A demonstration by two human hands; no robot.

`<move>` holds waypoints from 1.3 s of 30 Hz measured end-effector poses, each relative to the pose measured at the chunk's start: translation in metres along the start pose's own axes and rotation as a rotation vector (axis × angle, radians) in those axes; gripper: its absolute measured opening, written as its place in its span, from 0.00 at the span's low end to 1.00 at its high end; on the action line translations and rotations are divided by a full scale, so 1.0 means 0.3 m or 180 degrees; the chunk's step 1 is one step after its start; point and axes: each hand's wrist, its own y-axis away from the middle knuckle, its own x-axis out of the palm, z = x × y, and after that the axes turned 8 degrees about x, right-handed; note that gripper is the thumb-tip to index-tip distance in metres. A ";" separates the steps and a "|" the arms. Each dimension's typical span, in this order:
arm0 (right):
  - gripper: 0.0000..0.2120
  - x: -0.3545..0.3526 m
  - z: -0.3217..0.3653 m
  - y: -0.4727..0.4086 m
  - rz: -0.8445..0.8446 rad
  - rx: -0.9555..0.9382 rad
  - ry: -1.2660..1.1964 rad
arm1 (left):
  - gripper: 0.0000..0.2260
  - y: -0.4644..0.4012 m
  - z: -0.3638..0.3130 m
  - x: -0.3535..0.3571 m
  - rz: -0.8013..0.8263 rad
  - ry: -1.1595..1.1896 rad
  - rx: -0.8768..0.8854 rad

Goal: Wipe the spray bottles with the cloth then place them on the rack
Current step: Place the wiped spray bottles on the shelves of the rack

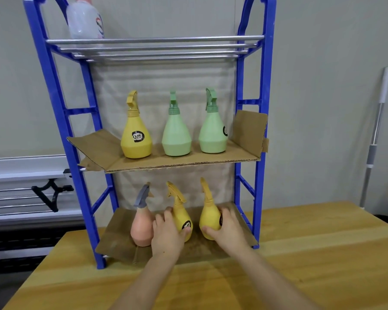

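Note:
A blue rack (261,153) stands on the wooden table (311,253). On its bottom shelf my left hand (167,233) grips a yellow spray bottle (182,217), and my right hand (227,230) grips another yellow spray bottle (208,217). A pink spray bottle with a grey trigger (141,229) stands just left of my left hand. The middle shelf carries a yellow bottle (136,135) and two green bottles (176,133) (213,130), all upright. No cloth is in view.
Cardboard sheets (188,163) line the middle and bottom shelves. A white bottle (85,19) stands on the top shelf of metal rods. A metal pole (375,139) leans on the wall at the right. White metal framing (20,175) lies to the left.

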 end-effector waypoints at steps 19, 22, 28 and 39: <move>0.32 -0.046 -0.001 -0.016 -0.0077 -0.0003 0.0127 | 0.36 0.005 -0.024 -0.007 0.0103 -0.0183 0.0033; 0.34 -0.050 0.000 -0.008 -0.0072 -0.0040 0.0141 | 0.36 0.011 -0.020 -0.008 0.0090 -0.0169 0.0038; 0.38 -0.053 -0.005 0.015 -0.0089 -0.0081 0.0115 | 0.35 0.014 -0.011 -0.012 0.0125 -0.0136 0.0055; 0.38 -0.071 0.000 0.015 0.0292 -0.0076 0.0000 | 0.33 0.021 -0.003 -0.012 0.0093 -0.0142 0.0127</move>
